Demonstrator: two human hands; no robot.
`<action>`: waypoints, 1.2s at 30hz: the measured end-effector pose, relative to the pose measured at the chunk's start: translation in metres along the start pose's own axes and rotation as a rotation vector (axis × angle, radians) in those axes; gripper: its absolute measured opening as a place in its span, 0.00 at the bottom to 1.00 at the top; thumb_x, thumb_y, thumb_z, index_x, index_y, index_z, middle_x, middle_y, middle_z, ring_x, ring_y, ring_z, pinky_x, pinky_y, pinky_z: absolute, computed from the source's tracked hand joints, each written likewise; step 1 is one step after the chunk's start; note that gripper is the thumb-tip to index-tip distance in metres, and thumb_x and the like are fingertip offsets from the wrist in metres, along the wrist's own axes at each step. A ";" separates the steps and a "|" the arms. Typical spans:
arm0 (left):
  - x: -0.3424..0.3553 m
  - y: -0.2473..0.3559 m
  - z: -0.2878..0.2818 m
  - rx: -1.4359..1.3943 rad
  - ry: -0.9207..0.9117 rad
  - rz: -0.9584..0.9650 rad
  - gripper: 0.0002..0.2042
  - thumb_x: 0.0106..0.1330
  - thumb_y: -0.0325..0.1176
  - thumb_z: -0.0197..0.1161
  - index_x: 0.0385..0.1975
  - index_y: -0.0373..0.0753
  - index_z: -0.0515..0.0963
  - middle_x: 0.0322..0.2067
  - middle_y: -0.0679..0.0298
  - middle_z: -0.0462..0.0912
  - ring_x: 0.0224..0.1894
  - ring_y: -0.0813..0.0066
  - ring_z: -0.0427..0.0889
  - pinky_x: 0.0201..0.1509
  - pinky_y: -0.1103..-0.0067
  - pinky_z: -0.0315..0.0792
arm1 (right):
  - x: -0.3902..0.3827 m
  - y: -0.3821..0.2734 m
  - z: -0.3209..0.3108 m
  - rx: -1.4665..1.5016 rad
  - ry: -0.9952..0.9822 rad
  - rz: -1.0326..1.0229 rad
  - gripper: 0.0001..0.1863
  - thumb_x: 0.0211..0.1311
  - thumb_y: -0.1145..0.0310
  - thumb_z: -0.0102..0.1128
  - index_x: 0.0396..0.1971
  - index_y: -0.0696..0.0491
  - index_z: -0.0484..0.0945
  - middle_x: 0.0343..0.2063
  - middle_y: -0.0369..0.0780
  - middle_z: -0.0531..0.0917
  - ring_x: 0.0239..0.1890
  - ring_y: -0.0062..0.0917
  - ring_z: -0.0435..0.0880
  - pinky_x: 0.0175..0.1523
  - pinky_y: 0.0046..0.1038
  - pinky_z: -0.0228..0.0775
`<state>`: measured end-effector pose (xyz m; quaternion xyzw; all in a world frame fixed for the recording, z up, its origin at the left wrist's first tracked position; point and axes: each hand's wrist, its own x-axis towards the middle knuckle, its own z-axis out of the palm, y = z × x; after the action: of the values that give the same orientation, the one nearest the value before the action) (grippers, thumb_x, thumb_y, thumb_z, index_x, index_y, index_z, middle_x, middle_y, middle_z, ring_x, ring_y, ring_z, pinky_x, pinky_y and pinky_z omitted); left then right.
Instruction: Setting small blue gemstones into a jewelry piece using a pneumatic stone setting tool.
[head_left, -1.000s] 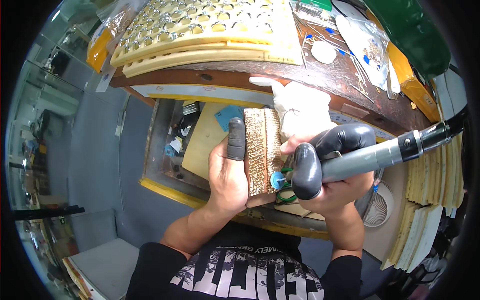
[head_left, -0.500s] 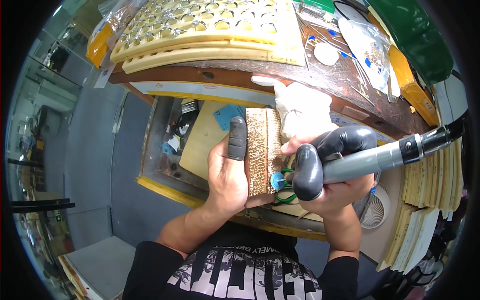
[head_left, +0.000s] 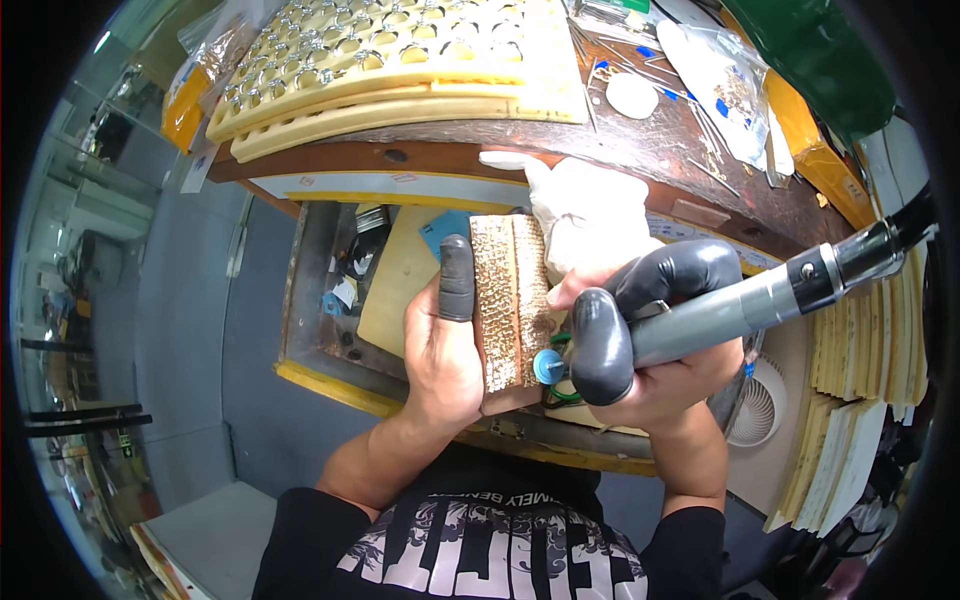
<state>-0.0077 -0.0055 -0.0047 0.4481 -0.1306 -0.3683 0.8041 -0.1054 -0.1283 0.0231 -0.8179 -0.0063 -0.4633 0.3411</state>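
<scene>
My left hand (head_left: pixel 445 350), with a black finger cot on the thumb, grips a wooden block by its left side. Rows of gold-coloured, textured metal strips (head_left: pixel 496 300) cover the block's face. In my right hand (head_left: pixel 675 390) is a grey rotary handpiece (head_left: pixel 720 320), held like a pen, with black cots on the thumb and a finger. Its small blue disc (head_left: pixel 547 367) sits at the lower right edge of the strips; whether it touches them I cannot tell. Behind the block, a white glove or cloth-like shape (head_left: pixel 595 215) lies against the bench edge.
Yellow trays (head_left: pixel 370 105) of rings stand on the wooden bench (head_left: pixel 690 165), beside thin rods, a white round piece (head_left: pixel 632 96) and a plastic bag (head_left: pixel 720 90). Below is an open drawer (head_left: pixel 320 385). To the right are a small fan (head_left: pixel 760 405) and stacked yellowish boards (head_left: pixel 865 350).
The whole view has shifted a little, so bench, block and hands all lie further left. The blue disc sits slightly further right relative to the block. Both grips are unchanged.
</scene>
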 end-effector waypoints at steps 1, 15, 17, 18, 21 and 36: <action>0.000 0.001 0.000 0.007 0.004 0.003 0.26 0.78 0.52 0.43 0.45 0.32 0.78 0.33 0.59 0.85 0.30 0.78 0.85 0.34 0.82 0.80 | 0.000 0.001 -0.001 -0.001 0.002 0.002 0.07 0.56 0.85 0.61 0.31 0.70 0.71 0.27 0.51 0.83 0.27 0.29 0.85 0.34 0.30 0.81; 0.000 -0.001 -0.002 0.018 0.022 -0.002 0.26 0.78 0.51 0.42 0.43 0.32 0.79 0.31 0.60 0.86 0.28 0.79 0.84 0.31 0.83 0.79 | 0.000 0.000 0.001 -0.040 0.012 -0.013 0.07 0.55 0.84 0.62 0.30 0.69 0.72 0.25 0.49 0.83 0.27 0.28 0.86 0.34 0.29 0.81; -0.001 0.000 0.000 0.034 0.029 0.011 0.26 0.78 0.52 0.42 0.43 0.32 0.79 0.31 0.60 0.86 0.28 0.79 0.84 0.31 0.83 0.78 | -0.001 0.000 0.001 -0.031 0.026 -0.006 0.07 0.55 0.84 0.62 0.30 0.69 0.72 0.24 0.49 0.83 0.27 0.28 0.85 0.33 0.29 0.81; -0.001 0.000 0.000 0.034 0.029 0.011 0.26 0.78 0.52 0.42 0.43 0.32 0.79 0.31 0.60 0.86 0.28 0.79 0.84 0.31 0.83 0.78 | -0.002 0.000 0.001 -0.022 0.040 0.001 0.07 0.55 0.84 0.62 0.30 0.69 0.72 0.24 0.49 0.83 0.26 0.28 0.85 0.33 0.29 0.80; 0.000 0.000 -0.004 0.037 -0.004 -0.001 0.27 0.78 0.52 0.42 0.44 0.32 0.79 0.31 0.60 0.86 0.29 0.79 0.84 0.33 0.83 0.79 | -0.001 0.000 0.000 0.028 0.037 0.020 0.07 0.55 0.84 0.62 0.30 0.69 0.72 0.25 0.49 0.83 0.27 0.28 0.86 0.33 0.28 0.80; 0.001 -0.002 -0.003 0.005 -0.006 -0.002 0.27 0.78 0.52 0.41 0.44 0.32 0.78 0.33 0.60 0.86 0.30 0.80 0.85 0.34 0.83 0.79 | -0.002 0.000 0.002 0.016 0.018 0.034 0.06 0.55 0.85 0.61 0.31 0.69 0.73 0.27 0.50 0.83 0.27 0.28 0.86 0.33 0.29 0.81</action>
<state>-0.0065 -0.0051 -0.0084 0.4493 -0.1334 -0.3699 0.8021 -0.1051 -0.1269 0.0211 -0.8111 0.0069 -0.4646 0.3553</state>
